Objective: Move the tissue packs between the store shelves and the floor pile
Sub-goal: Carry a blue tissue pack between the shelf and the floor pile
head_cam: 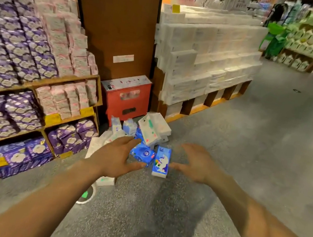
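At nine o'clock, wooden shelves [68,80] hold glossy purple and pink packs. The left hand [117,156] reaches in with fingers spread, holding nothing. Between the hands at twelve o'clock, the floor pile [148,137] lies on speckled concrete: a blue pack [161,161], film-wrapped, likely light, soft and a little slippery, best gripped across its long sides. The right hand [195,165] is spread too, empty.

Red cabinet [128,97] against brown pillar [117,26]; grey speckled floor [249,155]
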Available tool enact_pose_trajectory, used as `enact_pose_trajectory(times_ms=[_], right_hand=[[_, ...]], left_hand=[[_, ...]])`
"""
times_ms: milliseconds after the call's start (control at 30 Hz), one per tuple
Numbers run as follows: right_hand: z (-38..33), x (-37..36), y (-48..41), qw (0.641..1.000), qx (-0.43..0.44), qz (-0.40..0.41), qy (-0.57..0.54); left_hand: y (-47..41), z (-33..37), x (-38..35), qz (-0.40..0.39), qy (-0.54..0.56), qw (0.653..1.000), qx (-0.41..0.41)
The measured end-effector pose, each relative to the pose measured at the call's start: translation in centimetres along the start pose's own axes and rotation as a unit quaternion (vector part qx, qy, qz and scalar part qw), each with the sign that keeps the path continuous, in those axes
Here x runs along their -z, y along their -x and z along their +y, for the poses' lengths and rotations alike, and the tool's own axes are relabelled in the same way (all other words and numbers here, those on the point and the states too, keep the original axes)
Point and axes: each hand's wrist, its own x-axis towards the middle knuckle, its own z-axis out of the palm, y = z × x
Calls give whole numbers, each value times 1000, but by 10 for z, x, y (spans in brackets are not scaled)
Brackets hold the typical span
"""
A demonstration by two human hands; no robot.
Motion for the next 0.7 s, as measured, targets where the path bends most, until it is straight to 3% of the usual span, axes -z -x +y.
enact_pose_trajectory(times_ms=[500,700], right_hand=[[84,75,-333,999,-6,-37,26],[103,104,-458,997,42,-60,35]], left_hand=[[-351,-93,6,-2,59,998,7],[-444,-116,17,-11,65,997,36]])
